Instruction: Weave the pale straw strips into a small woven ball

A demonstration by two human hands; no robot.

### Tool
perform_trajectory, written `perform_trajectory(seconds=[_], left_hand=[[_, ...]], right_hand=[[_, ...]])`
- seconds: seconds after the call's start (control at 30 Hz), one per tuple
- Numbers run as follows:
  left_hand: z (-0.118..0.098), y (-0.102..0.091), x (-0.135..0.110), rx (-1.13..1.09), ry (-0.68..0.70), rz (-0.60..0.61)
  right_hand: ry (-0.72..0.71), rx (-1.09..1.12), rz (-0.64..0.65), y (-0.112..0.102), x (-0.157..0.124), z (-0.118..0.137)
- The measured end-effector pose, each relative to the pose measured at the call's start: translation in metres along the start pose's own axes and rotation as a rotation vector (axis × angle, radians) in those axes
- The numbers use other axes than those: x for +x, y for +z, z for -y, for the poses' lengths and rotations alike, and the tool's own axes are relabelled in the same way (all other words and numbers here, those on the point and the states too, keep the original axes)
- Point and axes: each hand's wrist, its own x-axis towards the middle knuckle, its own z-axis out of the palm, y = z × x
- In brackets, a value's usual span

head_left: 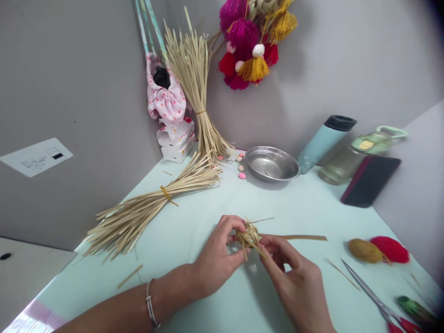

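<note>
Knot of woven, straw-coloured flat strips (251,235), small and rounded, held between two bare hands over the near middle of a pale mint-green tabletop (197,208). At the knot's left side, the left hand (218,254), a thin white band (150,305) round its wrist, thumb and forefinger curved into a pinch on the weave. At the lower right, the right hand (294,275), thumb and forefinger pinching the knot's edge, other fingers folded and partly hidden. Out to the right from the weave, one long, flat brown strip (305,237). Farther left, a lying bundle of dry, pale straw strips (135,219) with an orange-brown tie (166,193); behind, an upright straw bundle (194,88). Toward the back, a round stainless-steel bowl (270,177), pink and beige discs (242,175) just beside. Near the wall, a light-blue tumbler with a black lid (322,143) and a translucent green bottle (347,157). At right, mustard yarn (365,250) next to red yarn (391,249), near steel scissors with red handles (368,289).
</note>
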Motion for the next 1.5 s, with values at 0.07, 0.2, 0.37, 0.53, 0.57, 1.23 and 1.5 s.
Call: perform_trajectory(seconds=[0.07,0.2,0.37,0.53,0.57,1.23,1.5], left_hand=[[-0.001,0.000,0.002,-0.055,-0.033,-0.020],[-0.006,0.000,0.006,-0.266,-0.174,-0.018],[-0.009,-0.005,0.010,-0.443,-0.334,-0.045],[-0.010,-0.011,0.014,-0.700,-0.411,-0.051],[-0.010,-0.011,0.015,-0.730,-0.413,-0.050],[-0.008,-0.003,0.009,-0.708,-0.433,0.072],[-0.011,-0.002,0.008,-0.637,-0.436,0.046]], right_hand=[[0.017,0.049,0.019,0.001,0.000,0.004],[-0.148,0.036,0.037,0.002,0.000,0.007],[-0.423,-0.054,0.106,0.000,-0.003,0.005],[-0.259,0.039,-0.005,0.001,-0.006,0.002],[-0.219,0.052,-0.019,0.002,-0.007,0.001],[-0.139,0.130,0.083,0.002,0.004,-0.010],[-0.097,0.173,0.093,0.002,0.005,-0.005]])
